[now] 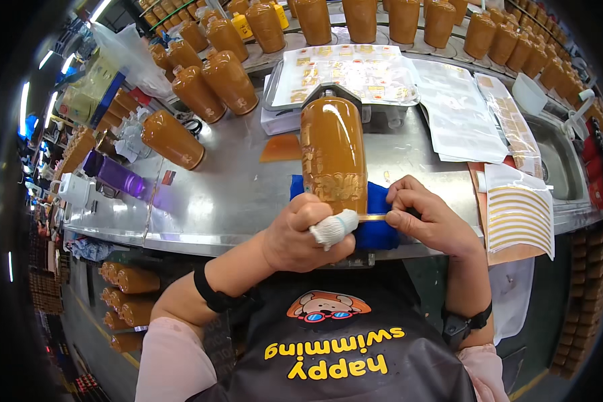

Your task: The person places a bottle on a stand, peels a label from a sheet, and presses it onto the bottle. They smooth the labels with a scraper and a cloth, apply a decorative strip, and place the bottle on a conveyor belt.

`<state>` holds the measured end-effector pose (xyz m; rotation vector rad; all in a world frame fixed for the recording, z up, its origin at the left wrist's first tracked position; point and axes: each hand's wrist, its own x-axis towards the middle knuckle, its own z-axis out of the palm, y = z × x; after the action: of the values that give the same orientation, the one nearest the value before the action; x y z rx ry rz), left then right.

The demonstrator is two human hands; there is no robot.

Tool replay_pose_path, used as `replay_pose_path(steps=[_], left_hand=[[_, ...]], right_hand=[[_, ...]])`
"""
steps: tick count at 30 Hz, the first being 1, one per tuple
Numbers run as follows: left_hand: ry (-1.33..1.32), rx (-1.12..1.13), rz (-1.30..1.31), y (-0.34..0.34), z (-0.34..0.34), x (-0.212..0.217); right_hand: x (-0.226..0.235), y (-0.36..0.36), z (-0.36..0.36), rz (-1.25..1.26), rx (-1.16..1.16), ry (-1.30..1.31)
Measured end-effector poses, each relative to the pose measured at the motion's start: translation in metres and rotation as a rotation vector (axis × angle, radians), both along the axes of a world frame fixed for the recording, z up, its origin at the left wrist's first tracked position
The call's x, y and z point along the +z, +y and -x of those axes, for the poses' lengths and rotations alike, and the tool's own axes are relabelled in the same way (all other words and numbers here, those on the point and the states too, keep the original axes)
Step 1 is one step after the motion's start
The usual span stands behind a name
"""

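A glossy brown bottle point(333, 144) with raised gold decoration lies in front of me, its far end at a dark metal holder point(331, 92). My left hand point(295, 234) is closed against the bottle's near left end; a white cloth wrap point(333, 228) with a light blue band covers one of its digits. A thin gold strip point(374, 217) runs along the bottle's near end, out to the right. Its free end is pinched between the thumb and fingers of my right hand point(429, 218). Under the bottle shows a blue cloth point(380, 231).
On the steel table point(228, 194), a backing sheet point(518, 214) with curved gold strips lies right. Behind the bottle, a tray point(409, 97) bears decal sheets. More brown bottles point(174, 139) stand left and along the back. A purple container point(117, 175) is far left; a sink point(563, 161) right.
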<state>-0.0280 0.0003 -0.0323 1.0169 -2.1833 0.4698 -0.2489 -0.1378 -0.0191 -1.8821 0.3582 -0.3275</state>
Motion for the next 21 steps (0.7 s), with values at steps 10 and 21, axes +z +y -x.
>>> replay_pose_path(steps=[10, 21], left_hand=[[0.119, 0.063, -0.084, 0.011, -0.002, -0.011], [0.103, 0.048, -0.042, 0.010, -0.002, -0.010]], right_hand=[[0.000, -0.002, 0.001, -0.033, 0.007, 0.014], [-0.002, -0.003, 0.000, -0.040, -0.001, 0.017]])
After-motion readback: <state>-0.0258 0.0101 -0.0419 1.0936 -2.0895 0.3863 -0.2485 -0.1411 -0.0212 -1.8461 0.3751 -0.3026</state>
